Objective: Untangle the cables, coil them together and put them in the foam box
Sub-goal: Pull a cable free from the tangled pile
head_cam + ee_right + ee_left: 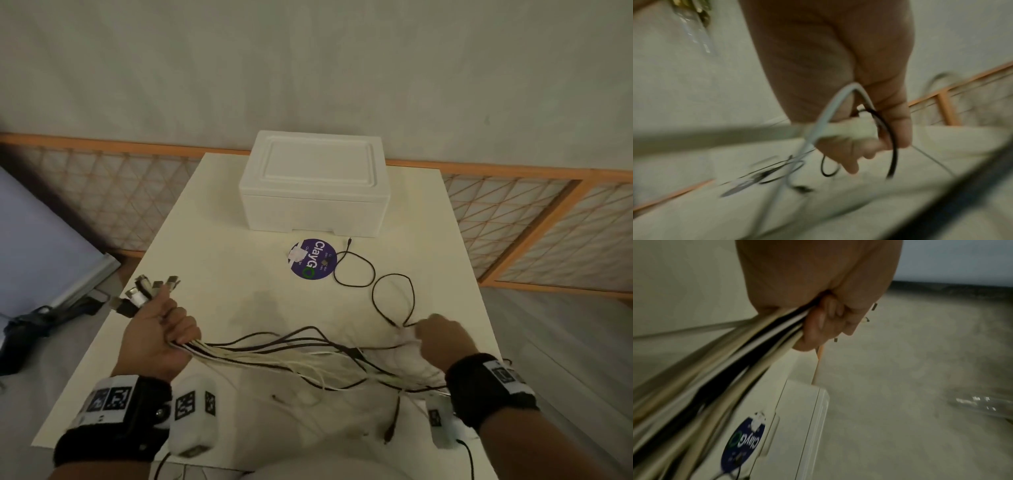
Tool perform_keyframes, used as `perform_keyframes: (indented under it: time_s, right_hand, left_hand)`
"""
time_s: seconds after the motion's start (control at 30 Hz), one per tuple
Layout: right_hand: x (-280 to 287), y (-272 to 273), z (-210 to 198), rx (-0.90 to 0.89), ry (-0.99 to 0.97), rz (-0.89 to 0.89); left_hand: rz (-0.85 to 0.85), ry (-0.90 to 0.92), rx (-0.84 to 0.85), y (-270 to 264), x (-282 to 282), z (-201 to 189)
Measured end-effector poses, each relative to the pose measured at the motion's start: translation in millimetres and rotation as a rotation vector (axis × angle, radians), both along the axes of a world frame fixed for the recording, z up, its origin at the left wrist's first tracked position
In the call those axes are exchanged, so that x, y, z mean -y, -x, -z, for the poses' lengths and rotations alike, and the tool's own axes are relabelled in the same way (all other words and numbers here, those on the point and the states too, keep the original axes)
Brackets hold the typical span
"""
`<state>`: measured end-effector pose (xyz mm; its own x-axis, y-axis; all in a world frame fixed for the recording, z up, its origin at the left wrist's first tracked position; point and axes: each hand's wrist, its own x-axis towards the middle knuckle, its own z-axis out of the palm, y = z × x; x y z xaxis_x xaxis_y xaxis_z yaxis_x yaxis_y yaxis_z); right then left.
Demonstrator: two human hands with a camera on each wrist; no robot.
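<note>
My left hand (pixel 164 329) grips a bundle of black and white cables (pixel 281 356) near their plug ends (pixel 144 294), which fan out above my fist. The bundle (pixel 731 363) runs across the table toward my right hand (pixel 442 339). My right hand (pixel 869 138) pinches a white cable (pixel 830 116) and a thin black cable (pixel 894 154). The black cable (pixel 394 284) loops on the table toward a purple sticker (pixel 312 259). The white foam box (pixel 313 183), lid on, stands at the table's far end.
The white table (pixel 212 240) is narrow, with a wooden lattice screen (pixel 513 212) behind it and floor on both sides. Dark gear (pixel 41 318) lies on the floor at the left. Loose cable ends (pixel 394 418) hang near the table's front edge.
</note>
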<state>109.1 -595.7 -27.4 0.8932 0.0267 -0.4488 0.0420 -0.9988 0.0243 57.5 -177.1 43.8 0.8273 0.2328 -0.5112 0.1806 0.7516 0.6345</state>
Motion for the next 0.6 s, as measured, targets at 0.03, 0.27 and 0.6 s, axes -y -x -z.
perform_keyframes:
  time_s: [0.03,0.27,0.6]
  right_hand:
    - [18,-2,1,0.041,0.019,0.101]
    - [99,-8,-24,0.120,-0.035,0.648]
    - [-20,-12,-93,0.398,-0.216,0.244]
  left_hand:
    - [-0.029,-0.007,-0.002,2,-9,3]
    - [-0.098,-0.065,-0.047,14,-44,15]
    - [-0.008,0.020,-0.018,-16,9,-2]
